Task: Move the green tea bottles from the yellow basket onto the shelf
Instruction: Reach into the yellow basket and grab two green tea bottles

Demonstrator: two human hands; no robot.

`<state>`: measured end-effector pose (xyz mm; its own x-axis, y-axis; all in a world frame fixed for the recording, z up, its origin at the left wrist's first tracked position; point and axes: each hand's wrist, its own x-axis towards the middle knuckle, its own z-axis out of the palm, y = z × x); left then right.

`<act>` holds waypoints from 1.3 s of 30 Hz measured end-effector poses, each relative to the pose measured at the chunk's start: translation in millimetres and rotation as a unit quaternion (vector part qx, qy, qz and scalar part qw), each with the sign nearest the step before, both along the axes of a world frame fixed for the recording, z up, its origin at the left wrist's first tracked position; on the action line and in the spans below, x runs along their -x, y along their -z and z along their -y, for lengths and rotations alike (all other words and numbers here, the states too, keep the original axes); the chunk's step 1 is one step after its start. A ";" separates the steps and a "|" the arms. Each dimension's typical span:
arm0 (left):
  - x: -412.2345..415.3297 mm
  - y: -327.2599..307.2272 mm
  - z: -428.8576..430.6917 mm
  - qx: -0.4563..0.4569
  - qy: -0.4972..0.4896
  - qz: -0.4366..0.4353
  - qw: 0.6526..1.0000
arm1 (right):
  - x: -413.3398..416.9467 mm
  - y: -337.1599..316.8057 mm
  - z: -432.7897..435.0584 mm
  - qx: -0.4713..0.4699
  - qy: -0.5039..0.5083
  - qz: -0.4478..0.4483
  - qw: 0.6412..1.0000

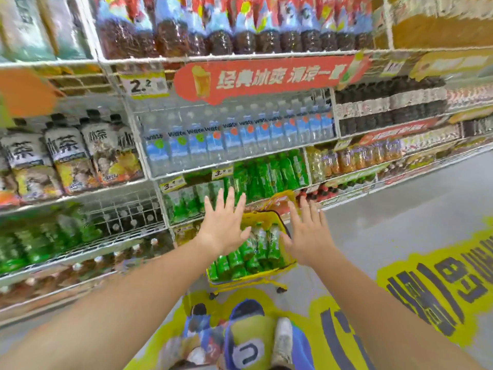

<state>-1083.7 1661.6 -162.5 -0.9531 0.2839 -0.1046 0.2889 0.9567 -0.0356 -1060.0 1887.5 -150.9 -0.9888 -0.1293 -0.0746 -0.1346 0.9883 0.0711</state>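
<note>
The green tea bottles (256,253) are packed in the yellow basket (240,283), rim to rim. The left hand (224,222) and right hand (306,233) are spread above its far corners, nothing gripped. One bottle should be grasped firmly and lifted clear before being carried to the shelf (162,204).

Green tea bottles (240,260) with white tops fill a yellow basket (289,228).
</note>
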 end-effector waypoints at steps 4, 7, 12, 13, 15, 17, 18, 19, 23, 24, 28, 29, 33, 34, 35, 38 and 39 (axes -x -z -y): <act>18.2 26.0 -16.9 -0.006 -0.081 0.027 0.996 | 50.6 29.0 -21.7 0.009 -0.062 0.036 0.997; 29.3 54.0 -30.4 -0.020 -0.141 0.055 0.988 | 82.1 57.1 -37.4 0.005 -0.099 0.055 0.994; 40.3 125.1 -51.1 -0.015 -0.215 0.119 0.969 | 119.0 126.0 -62.5 -0.026 -0.143 0.105 0.984; 41.6 143.3 -54.6 -0.010 -0.225 0.130 0.966 | 124.7 143.1 -66.8 -0.031 -0.144 0.117 0.982; 45.1 182.3 -58.9 -0.004 -0.240 0.152 0.959 | 135.1 182.3 -74.4 -0.030 -0.143 0.137 0.980; 49.8 222.2 -61.6 -0.007 -0.256 0.167 0.952 | 144.1 221.2 -80.0 -0.030 -0.136 0.150 0.979; 52.5 240.4 -62.6 -0.010 -0.264 0.177 0.948 | 147.3 241.1 -82.6 -0.031 -0.132 0.157 0.978; 55.4 257.6 -62.9 -0.011 -0.270 0.187 0.944 | 148.9 258.3 -83.7 -0.031 -0.130 0.165 0.977; 68.0 317.6 -64.9 0.020 -0.259 0.204 0.944 | 156.6 326.9 -91.6 -0.050 -0.140 0.206 0.967; 70.6 330.7 -64.7 0.028 -0.255 0.206 0.944 | 158.8 340.6 -91.6 -0.050 -0.139 0.213 0.966; 83.9 377.6 -63.7 0.027 -0.247 0.247 0.937 | 161.2 387.8 -89.2 -0.052 -0.140 0.247 0.957; 87.1 387.9 -62.7 0.016 -0.251 0.258 0.933 | 161.9 396.4 -88.0 -0.046 -0.132 0.253 0.957; 93.9 417.6 -57.0 -0.120 -0.291 0.238 0.919 | 174.6 425.0 -80.9 0.049 0.007 0.270 0.962; 96.1 422.6 -55.9 -0.158 -0.313 0.218 0.911 | 178.8 429.7 -78.4 0.093 0.071 0.279 0.953; 99.1 425.7 -55.4 -0.183 -0.336 0.200 0.902 | 184.0 435.1 -76.3 0.143 0.136 0.284 0.939; 112.3 433.0 -58.1 -0.238 -0.419 0.185 0.856 | 198.8 449.0 -70.5 0.243 0.272 0.300 0.882; 116.8 434.4 -60.7 -0.255 -0.448 0.180 0.838 | 202.9 455.3 -72.0 0.250 0.297 0.297 0.872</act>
